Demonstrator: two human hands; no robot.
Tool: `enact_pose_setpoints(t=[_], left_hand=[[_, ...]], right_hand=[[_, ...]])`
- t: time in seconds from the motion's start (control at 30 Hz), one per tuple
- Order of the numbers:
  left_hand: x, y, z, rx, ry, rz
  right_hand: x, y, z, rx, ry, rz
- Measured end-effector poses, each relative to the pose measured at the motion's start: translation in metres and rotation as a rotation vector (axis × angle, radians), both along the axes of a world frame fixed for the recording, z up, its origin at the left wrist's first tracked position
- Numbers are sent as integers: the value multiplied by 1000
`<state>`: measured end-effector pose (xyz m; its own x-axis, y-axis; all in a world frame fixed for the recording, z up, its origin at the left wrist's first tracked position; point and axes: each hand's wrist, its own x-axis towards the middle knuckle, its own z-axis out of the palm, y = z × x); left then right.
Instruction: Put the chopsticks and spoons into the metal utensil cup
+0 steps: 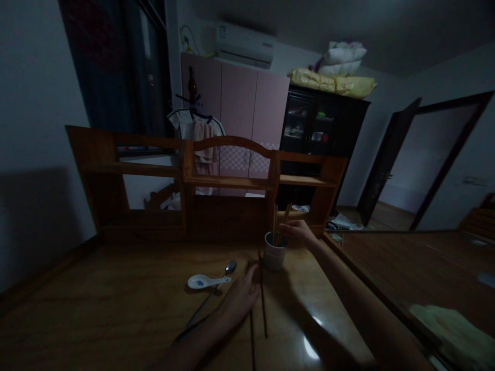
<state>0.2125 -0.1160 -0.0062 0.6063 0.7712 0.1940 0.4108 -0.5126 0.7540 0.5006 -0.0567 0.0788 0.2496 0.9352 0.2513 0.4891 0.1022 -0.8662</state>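
My right hand [297, 230] has its fingers closed on light wooden chopsticks [285, 221] whose lower ends stand inside a pale cup [274, 256]. The cup is upright on the wooden table. Left of it, my left hand [243, 292] rests low over the tabletop, thumb and fingers somewhat apart, slightly blurred. Beside its fingertips lies a dark chopstick [264, 309]; a second dark chopstick [252, 340] runs out from under the hand. To the left are a white ceramic spoon [203, 281] with a blue pattern and a long-handled metal spoon [231, 267], partly covered by the ceramic one's handle.
A wooden shelf unit [228, 181] stands along the table's [127, 288] far edge, right behind the cup. The table's right edge drops to a wooden floor [394, 257]. A pale cloth [452, 324] lies at lower right. The room is dim.
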Motion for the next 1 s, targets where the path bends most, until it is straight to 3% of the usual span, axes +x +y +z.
enact_pose_setpoints(t=[0.23, 0.43, 0.73, 1.0], left_hand=[[-1, 0, 3, -8, 55, -7], [1, 3, -4, 5, 52, -19], [0, 4, -8, 36, 57, 1], [0, 1, 1, 12, 83, -18]], right_hand=[[-2, -4, -2, -21, 42, -1], [-9, -11, -1, -26, 46, 33], [-19, -22, 3, -24, -17, -29], [-31, -38, 20, 138, -143, -157]])
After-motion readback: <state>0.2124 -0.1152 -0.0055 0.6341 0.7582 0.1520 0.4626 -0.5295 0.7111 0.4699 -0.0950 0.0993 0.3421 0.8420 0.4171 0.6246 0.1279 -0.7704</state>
